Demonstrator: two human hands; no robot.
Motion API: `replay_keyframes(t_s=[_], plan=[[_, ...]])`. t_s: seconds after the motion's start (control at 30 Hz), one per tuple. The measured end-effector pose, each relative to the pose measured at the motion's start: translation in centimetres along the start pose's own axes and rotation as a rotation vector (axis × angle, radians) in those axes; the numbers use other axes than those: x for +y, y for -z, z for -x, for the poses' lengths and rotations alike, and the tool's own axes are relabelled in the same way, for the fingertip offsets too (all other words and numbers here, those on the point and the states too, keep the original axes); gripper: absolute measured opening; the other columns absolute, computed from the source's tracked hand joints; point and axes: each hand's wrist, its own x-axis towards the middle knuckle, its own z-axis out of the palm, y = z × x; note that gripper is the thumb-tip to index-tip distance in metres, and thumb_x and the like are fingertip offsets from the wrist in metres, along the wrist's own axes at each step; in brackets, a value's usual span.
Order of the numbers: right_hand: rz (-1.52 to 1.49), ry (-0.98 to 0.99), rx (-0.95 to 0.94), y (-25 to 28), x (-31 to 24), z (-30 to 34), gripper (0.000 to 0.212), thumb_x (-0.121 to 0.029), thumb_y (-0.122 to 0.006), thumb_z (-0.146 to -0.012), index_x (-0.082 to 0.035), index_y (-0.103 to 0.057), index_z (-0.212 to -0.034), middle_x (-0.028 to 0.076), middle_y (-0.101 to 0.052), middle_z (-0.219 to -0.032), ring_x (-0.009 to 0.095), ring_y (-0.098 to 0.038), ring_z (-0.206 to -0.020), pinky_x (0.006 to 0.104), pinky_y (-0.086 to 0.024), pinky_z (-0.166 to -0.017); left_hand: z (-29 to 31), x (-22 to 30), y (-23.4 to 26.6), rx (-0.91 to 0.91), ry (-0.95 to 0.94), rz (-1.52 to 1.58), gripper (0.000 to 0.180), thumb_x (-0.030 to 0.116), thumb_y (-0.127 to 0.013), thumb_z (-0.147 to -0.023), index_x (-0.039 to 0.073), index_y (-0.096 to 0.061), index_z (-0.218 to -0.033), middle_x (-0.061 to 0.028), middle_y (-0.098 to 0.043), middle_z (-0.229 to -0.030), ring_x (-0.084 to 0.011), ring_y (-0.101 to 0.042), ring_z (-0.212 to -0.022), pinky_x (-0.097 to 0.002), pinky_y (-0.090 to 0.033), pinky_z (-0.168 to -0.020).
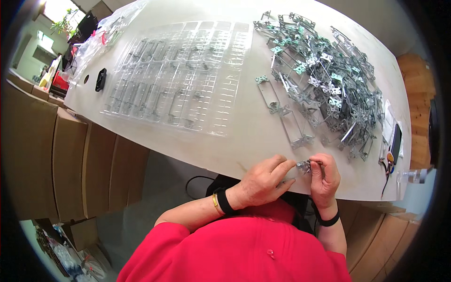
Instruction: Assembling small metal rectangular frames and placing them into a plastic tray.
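Over the table's near edge, my right hand (325, 179) pinches a small silvery metal bracket (303, 166) between thumb and fingers. My left hand (264, 182) is just left of it, thumb and fingers apart, with a fingertip at or very close to the bracket; whether it touches I cannot tell. Beyond my hands a large heap of similar metal brackets (336, 89) with long thin arms lies tangled. A few brackets (268, 96) stick out at the heap's left side. Clear plastic trays (221, 101) to the left hold several brackets in rows of compartments.
The white table (239, 150) curves away in front of me. A black oblong piece (100, 80) lies left of the trays. Clear plastic wrap (105, 37) covers the far left corner. A dark phone-like object (397, 141) and a cord sit at the right edge. Cardboard boxes (70, 160) stand left.
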Motion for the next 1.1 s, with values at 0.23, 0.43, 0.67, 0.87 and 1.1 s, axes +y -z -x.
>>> replay_keyframes(t_s=[0.23,0.43,0.67,0.87,1.1], plan=[[-0.047,-0.019,-0.007,0.25,0.14,-0.02,0.010,-0.005,-0.074,-0.101,-0.002,-0.068,-0.108,0.013,-0.069,-0.103,0.025,-0.066,-0.086,0.0327,-0.054,-0.075,0.20,-0.04,-0.23,0.015,-0.006,-0.016,0.049,0.011,-0.087,-0.083,0.001,-0.067,-0.127,-0.0147,-0.066,-0.104,-0.0309,-0.068,-0.082,-0.0399,-0.057,-0.071],[-0.024,-0.034,-0.017,0.22,0.24,0.14,0.011,-0.005,-0.075,-0.100,-0.003,-0.071,-0.110,0.014,-0.069,-0.108,0.024,-0.067,-0.091,0.0325,-0.056,-0.078,0.12,0.05,-0.06,0.002,0.009,-0.004,0.049,0.013,-0.086,-0.083,0.002,-0.067,-0.127,-0.0148,-0.066,-0.104,-0.0323,-0.069,-0.085,-0.0410,-0.057,-0.072],[-0.025,-0.035,-0.010,0.32,-0.12,-0.20,0.012,-0.005,-0.077,-0.098,-0.003,-0.072,-0.109,0.014,-0.069,-0.109,0.024,-0.067,-0.094,0.0322,-0.056,-0.079,0.10,0.05,0.01,-0.005,0.004,0.003,0.048,0.013,-0.086,-0.084,0.002,-0.067,-0.127,-0.0150,-0.066,-0.106,-0.0332,-0.069,-0.085,-0.0413,-0.058,-0.073],[-0.029,-0.055,-0.019,0.46,0.13,0.10,0.014,-0.006,-0.079,-0.097,-0.004,-0.074,-0.109,0.013,-0.068,-0.112,0.024,-0.067,-0.095,0.0330,-0.056,-0.081,0.10,-0.03,-0.06,-0.014,-0.001,0.007,0.048,0.013,-0.086,-0.084,0.002,-0.067,-0.127,-0.0154,-0.066,-0.106,-0.0337,-0.069,-0.086,-0.0413,-0.058,-0.074],[-0.055,-0.092,-0.026,0.13,0.08,0.16,0.015,-0.006,-0.081,-0.095,-0.004,-0.073,-0.106,0.012,-0.069,-0.110,0.024,-0.066,-0.095,0.0333,-0.055,-0.081,0.30,-0.10,0.06,-0.003,0.004,0.012,0.049,0.012,-0.087,-0.083,0.002,-0.067,-0.128,-0.0155,-0.067,-0.106,-0.0334,-0.069,-0.086,-0.0410,-0.058,-0.074]])
